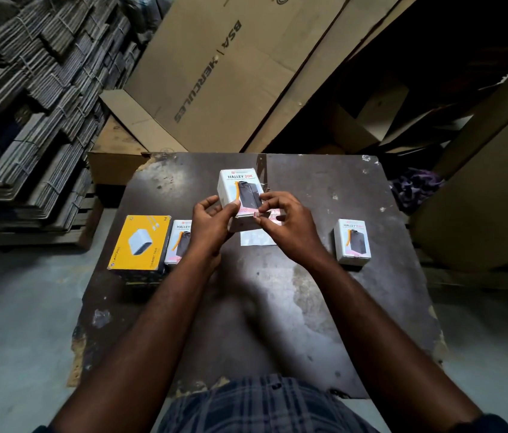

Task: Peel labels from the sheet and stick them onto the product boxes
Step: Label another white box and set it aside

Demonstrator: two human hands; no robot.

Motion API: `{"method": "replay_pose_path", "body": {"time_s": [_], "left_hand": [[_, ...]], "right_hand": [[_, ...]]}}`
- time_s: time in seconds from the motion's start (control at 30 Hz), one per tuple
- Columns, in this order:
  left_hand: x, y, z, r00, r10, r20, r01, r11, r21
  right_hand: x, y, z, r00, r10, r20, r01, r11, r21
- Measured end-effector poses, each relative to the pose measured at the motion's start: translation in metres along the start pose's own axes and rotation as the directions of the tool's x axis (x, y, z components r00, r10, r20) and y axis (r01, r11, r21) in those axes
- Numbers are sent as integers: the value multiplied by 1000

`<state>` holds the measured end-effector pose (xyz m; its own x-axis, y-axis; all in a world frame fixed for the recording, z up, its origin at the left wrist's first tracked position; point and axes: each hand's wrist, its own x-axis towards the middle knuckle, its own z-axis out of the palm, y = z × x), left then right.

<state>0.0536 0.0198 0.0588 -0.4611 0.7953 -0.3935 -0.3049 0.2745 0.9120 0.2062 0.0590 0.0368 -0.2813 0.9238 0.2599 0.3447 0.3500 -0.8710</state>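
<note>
A white "HALLEY 20K" box point(239, 189) is held tilted above the dark table point(277, 292). My left hand point(210, 225) grips its lower left side. My right hand point(287, 221) pinches a small pinkish label point(274, 213) at the box's lower right corner. The label sheet point(257, 237) lies flat on the table beneath my hands, mostly hidden. A second white box point(352, 241) stands at the right. A third white box point(177, 242) lies at the left, partly behind my left wrist.
A yellow charger box point(140, 243) lies at the table's left edge. Large cardboard sheets point(230, 73) lean behind the table. Bundled flat cartons point(28, 104) are stacked at the left. Brown cartons point(480, 198) crowd the right side.
</note>
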Motion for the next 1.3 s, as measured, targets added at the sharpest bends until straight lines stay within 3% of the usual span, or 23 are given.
{"method": "replay_pose_path", "body": {"time_s": [0.63,0.93,1.1,1.2,1.3], "left_hand": [[-5,-23,4,998,-46,-32,48,998,41],[-1,-31,3,998,-49,-44,51,998,47],[1,-39,-1,996,-51,-67,55,996,67],[1,-45,-5,996,-46,-72,53,994,95],[1,-54,-7,997,-45,-69,54,989,136]], "right_hand": [[-29,28,-17,945,328,-10,-315,914,255],[-48,68,-14,880,474,18,-467,858,216],[-64,116,-6,838,545,13,-545,836,59],[-79,141,-3,859,511,28,-491,838,-240],[-92,162,4,842,515,161,-369,767,-525]]}}
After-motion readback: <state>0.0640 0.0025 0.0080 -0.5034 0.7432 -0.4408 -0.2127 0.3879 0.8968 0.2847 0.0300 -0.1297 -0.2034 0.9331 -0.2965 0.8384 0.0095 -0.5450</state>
